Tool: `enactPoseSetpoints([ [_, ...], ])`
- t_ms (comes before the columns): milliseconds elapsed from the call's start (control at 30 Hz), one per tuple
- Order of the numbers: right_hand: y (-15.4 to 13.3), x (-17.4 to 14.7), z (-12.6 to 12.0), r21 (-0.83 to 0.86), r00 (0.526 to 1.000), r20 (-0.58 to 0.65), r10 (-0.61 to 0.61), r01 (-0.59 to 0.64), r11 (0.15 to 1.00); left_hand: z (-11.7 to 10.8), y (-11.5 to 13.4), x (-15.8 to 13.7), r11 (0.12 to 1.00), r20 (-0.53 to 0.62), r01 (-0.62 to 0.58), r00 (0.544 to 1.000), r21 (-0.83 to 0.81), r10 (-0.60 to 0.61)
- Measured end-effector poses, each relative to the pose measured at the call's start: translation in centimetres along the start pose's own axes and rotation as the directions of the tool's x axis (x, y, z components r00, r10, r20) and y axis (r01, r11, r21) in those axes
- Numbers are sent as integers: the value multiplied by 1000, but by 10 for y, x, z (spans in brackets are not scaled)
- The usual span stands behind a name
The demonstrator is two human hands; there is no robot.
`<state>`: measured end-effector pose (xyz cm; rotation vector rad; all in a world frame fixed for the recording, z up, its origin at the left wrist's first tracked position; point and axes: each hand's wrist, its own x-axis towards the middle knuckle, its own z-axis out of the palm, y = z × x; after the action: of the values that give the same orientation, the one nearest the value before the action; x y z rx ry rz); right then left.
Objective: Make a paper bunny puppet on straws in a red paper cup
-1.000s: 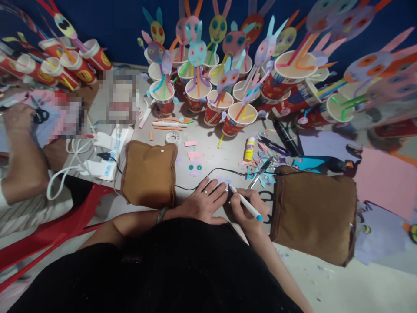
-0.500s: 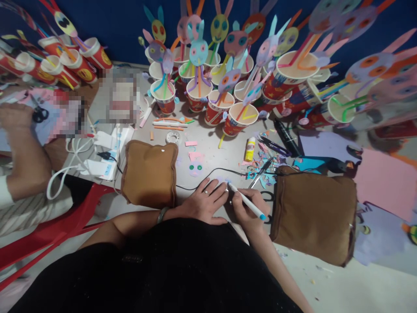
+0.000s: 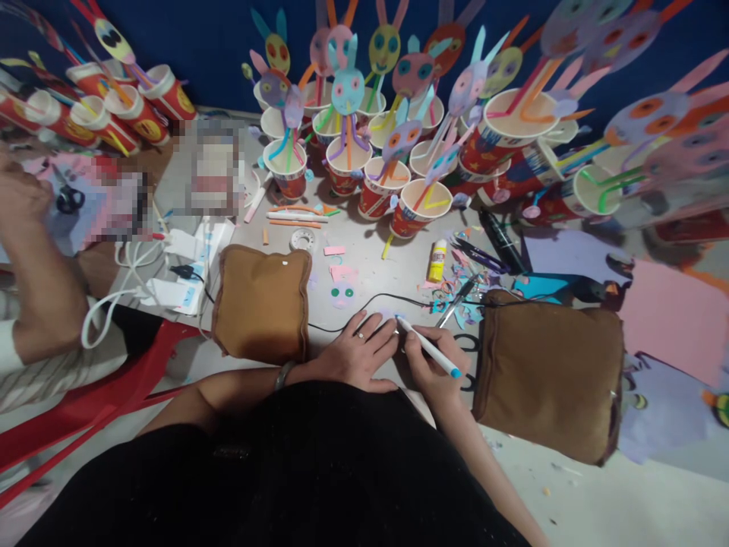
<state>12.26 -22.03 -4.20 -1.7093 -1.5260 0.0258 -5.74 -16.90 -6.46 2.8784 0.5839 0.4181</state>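
My right hand (image 3: 436, 361) grips a white marker (image 3: 428, 346) with a blue end, its tip down on a small pale lilac piece of paper (image 3: 392, 312). Flat on the table beside it lies my left hand (image 3: 361, 351), fingers stretched out near the same paper, which the fingers partly hide. Just beyond my left hand is a small pale paper face (image 3: 342, 294) with two green eyes. A thin black cable (image 3: 379, 295) runs past my fingertips. To the right of the marker rest a silver pen (image 3: 456, 302) and black scissors handles (image 3: 468, 361).
Brown cushions lie left (image 3: 262, 304) and right (image 3: 550, 376). Paper cups (image 3: 420, 207) with paper rabbit heads crowd the back. A glue stick (image 3: 437, 260) stands near paper scraps. Coloured sheets (image 3: 675, 319) lie right. At far left, a co-worker's arm (image 3: 42, 281) is near scissors (image 3: 69, 199).
The marker has tilted slightly and its tip has shifted a little to the left. My left hand stays in place. The co-worker's hand at far left has risen.
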Motion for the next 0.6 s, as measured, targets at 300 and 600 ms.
enactPoseSetpoints([
  [300,2,-1,1,2,1000,11,20,-20,1000,0,-1,1,1000,21,14,1000,-22,-14],
  [600,1,-1,0,23,1000,22,20,-21,1000,-2,0,1,999,54,23,998,-23,-22],
])
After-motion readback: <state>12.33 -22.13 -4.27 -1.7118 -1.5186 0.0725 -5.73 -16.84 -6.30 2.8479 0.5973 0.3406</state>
